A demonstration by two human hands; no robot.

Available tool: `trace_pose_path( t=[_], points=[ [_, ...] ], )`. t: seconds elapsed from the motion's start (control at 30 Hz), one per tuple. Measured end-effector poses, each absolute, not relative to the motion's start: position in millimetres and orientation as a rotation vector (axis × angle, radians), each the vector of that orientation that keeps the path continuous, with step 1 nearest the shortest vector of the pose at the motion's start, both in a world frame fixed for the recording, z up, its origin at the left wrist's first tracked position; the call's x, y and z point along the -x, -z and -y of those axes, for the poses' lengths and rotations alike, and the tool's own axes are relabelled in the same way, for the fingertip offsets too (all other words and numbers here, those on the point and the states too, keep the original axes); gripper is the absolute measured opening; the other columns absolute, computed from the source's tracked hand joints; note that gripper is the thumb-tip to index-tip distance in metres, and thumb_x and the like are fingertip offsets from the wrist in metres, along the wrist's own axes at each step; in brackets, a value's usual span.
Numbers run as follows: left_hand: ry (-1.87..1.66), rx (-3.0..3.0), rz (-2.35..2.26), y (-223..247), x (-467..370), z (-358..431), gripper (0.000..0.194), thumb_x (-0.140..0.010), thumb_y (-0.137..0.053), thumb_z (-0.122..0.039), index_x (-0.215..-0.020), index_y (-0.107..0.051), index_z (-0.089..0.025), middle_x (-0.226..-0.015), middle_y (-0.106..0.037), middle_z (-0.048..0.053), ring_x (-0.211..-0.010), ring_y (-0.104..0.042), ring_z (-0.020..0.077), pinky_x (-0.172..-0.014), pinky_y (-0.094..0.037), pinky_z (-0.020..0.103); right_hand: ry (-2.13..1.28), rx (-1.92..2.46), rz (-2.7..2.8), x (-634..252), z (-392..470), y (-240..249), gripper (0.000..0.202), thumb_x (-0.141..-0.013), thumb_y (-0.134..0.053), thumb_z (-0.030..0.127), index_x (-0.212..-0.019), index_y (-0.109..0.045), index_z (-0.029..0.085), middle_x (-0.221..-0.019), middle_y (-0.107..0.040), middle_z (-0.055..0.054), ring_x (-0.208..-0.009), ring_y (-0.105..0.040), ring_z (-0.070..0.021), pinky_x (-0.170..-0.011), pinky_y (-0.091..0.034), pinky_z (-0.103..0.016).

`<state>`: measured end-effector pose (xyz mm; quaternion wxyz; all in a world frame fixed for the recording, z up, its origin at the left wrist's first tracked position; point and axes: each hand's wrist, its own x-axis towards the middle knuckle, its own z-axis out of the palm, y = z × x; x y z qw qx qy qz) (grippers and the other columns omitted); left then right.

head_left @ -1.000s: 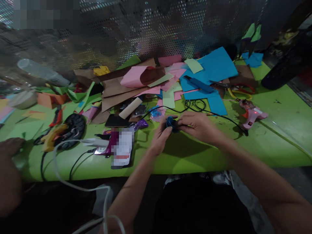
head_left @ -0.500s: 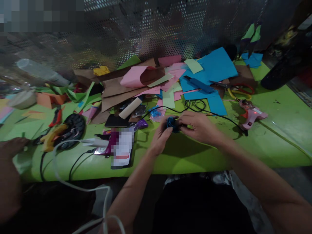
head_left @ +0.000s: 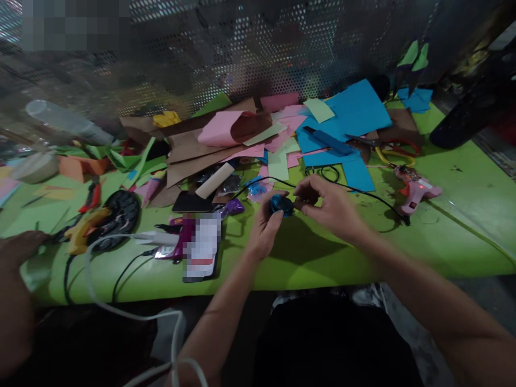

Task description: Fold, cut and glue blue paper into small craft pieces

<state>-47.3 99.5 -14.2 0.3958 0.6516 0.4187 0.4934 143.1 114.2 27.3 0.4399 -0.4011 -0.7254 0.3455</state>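
Near the front of the green table, my left hand [head_left: 264, 227] grips a small blue rolled paper piece [head_left: 282, 204] between thumb and fingers. My right hand [head_left: 318, 201] is at its right side, thumb and forefinger pinched close to the piece's edge; whether they hold a bit of it is too small to tell. Behind my hands, a black cable [head_left: 358, 187] runs across to a pink glue gun [head_left: 415, 191] with a lit red light. Blue paper sheets [head_left: 358, 113] and a blue-handled cutter [head_left: 328, 141] lie farther back.
Scissors [head_left: 397, 153] lie right of the blue sheets. Pink and brown papers [head_left: 221, 129] are heaped at the back centre. A phone [head_left: 202, 244], a yellow glue gun [head_left: 86, 230] and a white cable [head_left: 91, 274] are on the left. Another person's hand [head_left: 26, 244] reaches in there.
My right hand has shifted slightly, its fingers more arched, and shows less over the blue piece. The blue piece has turned a little in my left hand.
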Motion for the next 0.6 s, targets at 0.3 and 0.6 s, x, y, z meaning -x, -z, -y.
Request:
trace_pose_path(
  t=[0.3,0.6],
  points=[
    [-1.346,-2.383,-1.207,9,50,-97,0.040,-0.093,-0.054,-0.030,-0.133,-0.051,-0.027,-0.123,-0.066,0.007,-0.114,-0.060,0.0240,-0.101,-0.043,0.039,-1.086,1.028,1.679,-136,-110,-25,0.017,-0.088,-0.064,0.035,-0.085,-0.060,0.019,-0.075,-0.062,0.001,-0.069,-0.055,-0.0128,-0.061,-0.040,-0.025],
    [-1.277,-2.665,-1.275,12,48,-96,0.052,-0.089,-0.055,-0.036,-0.139,-0.044,-0.024,-0.119,-0.066,0.010,-0.110,-0.063,0.0265,-0.097,-0.045,0.041,-0.992,1.166,1.656,-128,-108,-18,0.014,-0.083,-0.069,0.028,-0.075,-0.061,0.018,-0.069,-0.064,0.001,-0.063,-0.056,-0.0135,-0.058,-0.036,-0.026]
  ],
)
